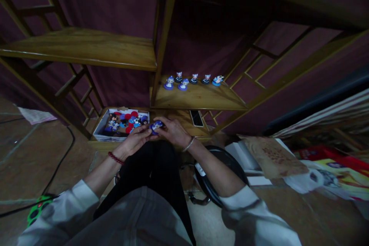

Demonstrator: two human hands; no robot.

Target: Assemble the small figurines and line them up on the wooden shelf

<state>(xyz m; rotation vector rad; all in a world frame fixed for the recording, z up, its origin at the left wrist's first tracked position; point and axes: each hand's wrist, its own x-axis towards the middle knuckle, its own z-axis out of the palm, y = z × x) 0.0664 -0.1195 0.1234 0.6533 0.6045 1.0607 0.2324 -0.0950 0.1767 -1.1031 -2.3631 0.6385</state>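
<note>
A small purple-and-white figurine (pixel 156 127) is held between both hands, above my knees and close to the bottom shelf. My left hand (pixel 136 139) grips its base from the left. From the right, the fingers of my right hand (pixel 174 132) close around its upper part. Just left of the hands stands an open white box (pixel 99 134) with several loose figurines and red and blue round pieces inside. On the shelf above, two purple figurines (pixel 183 84) stand in front, with several others, including a blue-based one (pixel 218 80), behind and to the right.
A dark phone (pixel 196 118) lies on the bottom shelf, right of my hands. Wooden posts (pixel 165 34) and an upper left shelf (pixel 86 48) frame the space. A black round stool (pixel 221 173), packages (pixel 271 157) and a green power strip (pixel 39 209) are on the floor.
</note>
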